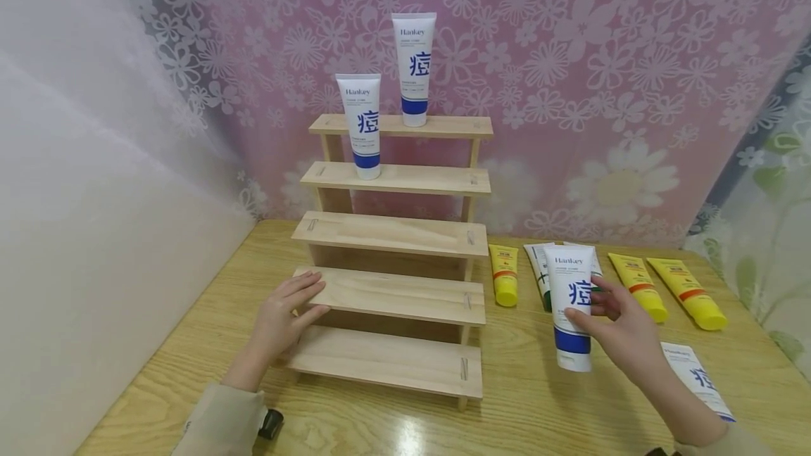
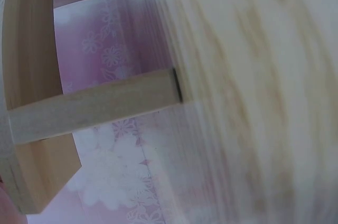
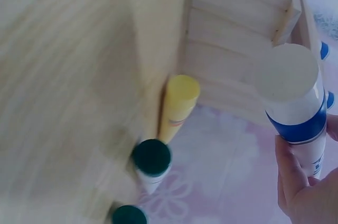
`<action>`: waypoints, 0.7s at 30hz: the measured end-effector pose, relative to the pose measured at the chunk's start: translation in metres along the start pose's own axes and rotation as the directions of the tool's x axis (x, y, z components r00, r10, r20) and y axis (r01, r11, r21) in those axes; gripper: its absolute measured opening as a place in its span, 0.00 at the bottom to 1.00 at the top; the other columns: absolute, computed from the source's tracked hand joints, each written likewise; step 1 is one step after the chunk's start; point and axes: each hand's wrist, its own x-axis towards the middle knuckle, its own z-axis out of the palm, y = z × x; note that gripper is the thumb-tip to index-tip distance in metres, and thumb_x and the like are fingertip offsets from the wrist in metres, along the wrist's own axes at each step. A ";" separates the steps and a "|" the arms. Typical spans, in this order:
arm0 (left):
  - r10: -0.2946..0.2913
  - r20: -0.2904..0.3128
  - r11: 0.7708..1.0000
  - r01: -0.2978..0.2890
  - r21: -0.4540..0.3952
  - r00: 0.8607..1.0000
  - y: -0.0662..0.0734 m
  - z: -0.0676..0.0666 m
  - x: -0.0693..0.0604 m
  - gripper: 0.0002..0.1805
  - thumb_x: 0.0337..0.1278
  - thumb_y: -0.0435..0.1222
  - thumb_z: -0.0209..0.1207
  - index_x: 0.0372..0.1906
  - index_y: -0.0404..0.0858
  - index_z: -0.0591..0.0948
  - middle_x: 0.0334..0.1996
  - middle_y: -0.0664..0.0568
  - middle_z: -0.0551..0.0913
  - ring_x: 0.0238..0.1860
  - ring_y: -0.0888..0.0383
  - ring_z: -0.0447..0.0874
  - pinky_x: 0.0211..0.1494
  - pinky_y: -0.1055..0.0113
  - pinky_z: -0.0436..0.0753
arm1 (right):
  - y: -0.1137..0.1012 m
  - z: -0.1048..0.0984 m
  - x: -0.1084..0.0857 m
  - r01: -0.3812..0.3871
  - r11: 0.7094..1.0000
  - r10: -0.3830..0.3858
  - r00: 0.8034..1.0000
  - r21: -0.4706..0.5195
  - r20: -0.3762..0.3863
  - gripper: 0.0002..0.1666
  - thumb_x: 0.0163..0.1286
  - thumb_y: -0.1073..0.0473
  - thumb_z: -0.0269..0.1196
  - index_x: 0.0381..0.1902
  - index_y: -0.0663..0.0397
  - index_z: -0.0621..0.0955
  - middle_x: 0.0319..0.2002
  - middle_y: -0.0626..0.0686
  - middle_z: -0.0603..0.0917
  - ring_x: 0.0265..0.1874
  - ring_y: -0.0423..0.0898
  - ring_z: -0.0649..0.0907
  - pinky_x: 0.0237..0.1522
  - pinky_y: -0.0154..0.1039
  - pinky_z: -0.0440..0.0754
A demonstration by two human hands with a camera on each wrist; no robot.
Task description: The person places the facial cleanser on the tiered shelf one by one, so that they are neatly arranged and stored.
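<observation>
My right hand (image 1: 624, 329) holds a white and blue squeeze tube (image 1: 570, 301) upright above the table, to the right of the stepped wooden rack (image 1: 386, 231). In the right wrist view, the tube's white cap (image 3: 290, 73) faces the camera, and thumb and fingers grip its body. My left hand (image 1: 281, 319) rests on the left end of the rack's second-lowest shelf, fingers extended. Two matching tubes stand cap-down on the rack: one on the top shelf (image 1: 415, 69), another at the left of the shelf below (image 1: 361, 125). The lower three shelves carry no tubes.
Yellow tubes (image 1: 505, 276) and white tubes with green caps (image 3: 152, 158) lie on the table (image 1: 513, 400) right of the rack. Another white and blue tube (image 1: 693, 375) lies near my right forearm. A flowered curtain (image 1: 570, 90) hangs behind; a pale wall (image 1: 95, 195) stands left.
</observation>
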 end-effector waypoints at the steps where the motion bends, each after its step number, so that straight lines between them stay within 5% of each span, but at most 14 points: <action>1: 0.002 0.000 1.000 -0.002 -0.001 1.000 0.000 0.000 0.000 0.22 0.38 0.41 0.66 0.41 0.32 0.81 0.46 0.44 0.79 0.49 0.47 0.74 0.56 0.58 0.71 | -0.002 0.001 0.001 0.020 1.000 -0.020 1.000 0.004 -0.013 0.46 0.56 0.43 0.62 0.63 0.64 0.59 0.49 0.66 0.72 0.42 0.56 0.74 0.31 0.25 0.77; 6: 0.018 -0.005 1.000 -0.018 -0.002 1.000 -0.001 0.000 0.000 0.23 0.41 0.44 0.65 0.41 0.32 0.81 0.46 0.43 0.79 0.49 0.46 0.74 0.54 0.55 0.72 | -0.009 0.008 0.010 0.091 0.992 -0.084 0.993 0.083 -0.081 0.43 0.54 0.47 0.65 0.62 0.61 0.62 0.47 0.64 0.74 0.40 0.53 0.75 0.34 0.27 0.78; 10: 0.008 0.004 1.000 -0.008 -0.010 1.000 -0.001 0.000 0.000 0.24 0.43 0.46 0.63 0.41 0.32 0.81 0.46 0.43 0.78 0.50 0.47 0.74 0.55 0.58 0.71 | -0.020 0.013 0.017 0.123 0.980 -0.107 0.989 0.154 -0.104 0.43 0.55 0.48 0.64 0.62 0.60 0.61 0.48 0.63 0.74 0.41 0.52 0.76 0.39 0.40 0.80; 15: -0.018 0.024 1.000 0.018 -0.020 1.000 0.000 -0.001 0.000 0.24 0.44 0.47 0.62 0.42 0.32 0.81 0.47 0.43 0.78 0.51 0.47 0.73 0.59 0.65 0.68 | -0.045 0.014 0.021 0.156 0.976 -0.137 0.982 0.155 -0.127 0.42 0.57 0.49 0.63 0.64 0.59 0.59 0.51 0.60 0.73 0.43 0.51 0.75 0.40 0.33 0.79; 21: 0.025 -0.004 1.000 -0.025 -0.012 1.000 0.000 0.000 0.001 0.22 0.37 0.40 0.67 0.41 0.31 0.81 0.45 0.42 0.79 0.49 0.46 0.74 0.53 0.57 0.72 | -0.065 0.019 0.029 0.252 0.950 -0.209 0.953 0.186 -0.221 0.39 0.56 0.56 0.65 0.62 0.57 0.62 0.50 0.57 0.74 0.43 0.47 0.74 0.42 0.28 0.76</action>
